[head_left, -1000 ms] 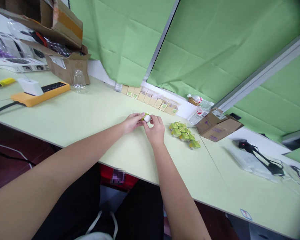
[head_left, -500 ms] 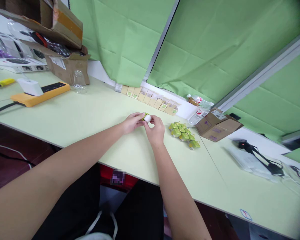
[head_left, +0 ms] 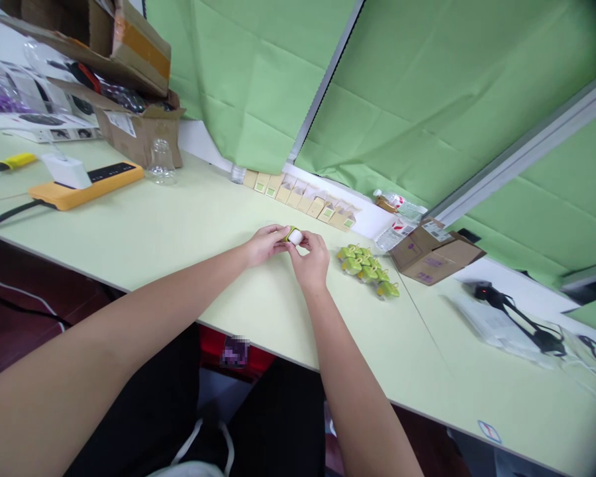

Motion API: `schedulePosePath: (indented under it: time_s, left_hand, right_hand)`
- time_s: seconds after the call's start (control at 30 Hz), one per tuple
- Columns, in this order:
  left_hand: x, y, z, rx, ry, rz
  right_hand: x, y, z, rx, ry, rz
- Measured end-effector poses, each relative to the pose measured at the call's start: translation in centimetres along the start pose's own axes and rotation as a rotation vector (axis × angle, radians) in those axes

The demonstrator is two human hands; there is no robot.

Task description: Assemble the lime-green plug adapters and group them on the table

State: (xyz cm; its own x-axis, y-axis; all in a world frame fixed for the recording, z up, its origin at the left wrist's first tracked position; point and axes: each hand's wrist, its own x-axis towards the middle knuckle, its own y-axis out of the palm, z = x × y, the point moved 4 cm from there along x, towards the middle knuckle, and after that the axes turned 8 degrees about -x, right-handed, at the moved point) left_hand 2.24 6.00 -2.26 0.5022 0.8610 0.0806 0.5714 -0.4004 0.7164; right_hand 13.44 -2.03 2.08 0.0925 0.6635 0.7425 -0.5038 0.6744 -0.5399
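Above the middle of the table (head_left: 258,298), my left hand (head_left: 265,244) and my right hand (head_left: 314,258) meet around a small white rounded object in a green cover (head_left: 295,236). My left fingers and thumb pinch its green side. On the white side, the thumb and fingers of my right hand close on it. Its exact kind is too small to make out. To the right of my hands lies a cluster of several small green items with loops (head_left: 362,264), some apparently in clear wrapping.
Several small tan boxes (head_left: 298,193) stand in a row along the wall. An orange power strip (head_left: 87,187), a clear jar (head_left: 161,161) and cardboard boxes (head_left: 142,136) are at left. On the right are plastic bottles (head_left: 395,232), an open carton (head_left: 430,255) and a black device (head_left: 519,318).
The whole view has shifted slightly, with the surroundings a little further right in the picture. Both hands keep hold of the white and green object in nearly the same pose.
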Motion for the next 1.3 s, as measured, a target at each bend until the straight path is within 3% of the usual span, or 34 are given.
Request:
schedulePosePath:
  time_s: [0.6,1.3]
  left_hand:
    - [-0.52,0.85,-0.69,-0.025,-0.025,0.077]
    - [-0.52,0.45,-0.42,-0.029,0.01,0.055]
  right_hand:
    - [-0.19,-0.37,0.55,-0.001,-0.065,-0.109]
    - [0.08,-0.09,0.48,-0.054,-0.079,-0.067]
